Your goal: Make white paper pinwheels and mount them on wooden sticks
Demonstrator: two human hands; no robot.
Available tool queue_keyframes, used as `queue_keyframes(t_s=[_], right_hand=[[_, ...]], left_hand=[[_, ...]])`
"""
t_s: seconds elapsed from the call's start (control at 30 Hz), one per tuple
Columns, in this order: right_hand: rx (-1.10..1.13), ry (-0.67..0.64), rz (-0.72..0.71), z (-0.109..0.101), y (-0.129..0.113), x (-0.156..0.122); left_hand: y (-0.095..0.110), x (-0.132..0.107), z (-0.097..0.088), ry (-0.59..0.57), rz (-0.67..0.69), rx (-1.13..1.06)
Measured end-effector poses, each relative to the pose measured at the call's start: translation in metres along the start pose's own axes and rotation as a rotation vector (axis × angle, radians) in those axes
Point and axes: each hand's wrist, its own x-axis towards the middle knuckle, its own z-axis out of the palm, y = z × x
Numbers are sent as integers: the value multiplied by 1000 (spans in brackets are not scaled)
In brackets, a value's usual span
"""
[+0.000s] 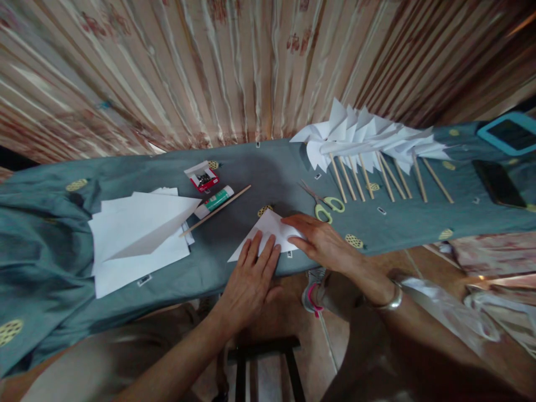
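A white sheet of paper (271,222), folded to a triangle, lies near the front edge of the cloth-covered table. My left hand (250,276) rests flat on it, fingers stretched out and a little apart. At the triangle's right corner, my right hand (324,241) pinches the paper between thumb and fingers. Just beyond the right hand are scissors with light green handles (323,204), their blades slightly apart. To the left of the triangle, a thin wooden stick (238,195) leans along a green and white glue stick (218,201).
Loose white sheets (121,223) are stacked at the left, one creased on top. Behind the glue stick stands an open red box (204,177) of small dark metal pieces. Several paper pinwheels (360,134) on wooden sticks overlap at back right, near a black phone (498,181) and blue-framed device (508,134).
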Motion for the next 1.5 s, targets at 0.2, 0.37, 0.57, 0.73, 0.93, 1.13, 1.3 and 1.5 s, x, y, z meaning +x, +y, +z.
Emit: queue_keyframes(t_s=[0.2, 0.37, 0.57, 0.73, 0.93, 1.13, 1.3, 1.5], right_hand=[[-71, 20, -42, 2, -1, 0], [-102, 33, -57, 6, -1, 0], [-132, 65, -76, 8, -3, -1], [-150, 64, -73, 9, -4, 0], [-140, 65, -71, 11, -2, -1], [-160, 73, -61, 14, -2, 0], [-148, 71, -55, 14, -3, 0], [-175, 64, -35, 16, -4, 0]], left_hand=[[0, 0, 0, -12, 7, 30], [0, -1, 1, -16, 5, 36], [0, 1, 0, -46, 2, 39], [1, 0, 1, -49, -2, 39], [1, -1, 3, -43, -6, 40], [1, 0, 2, -51, -2, 43], [1, 1, 0, -63, -11, 54], [1, 1, 1, -73, -8, 83]])
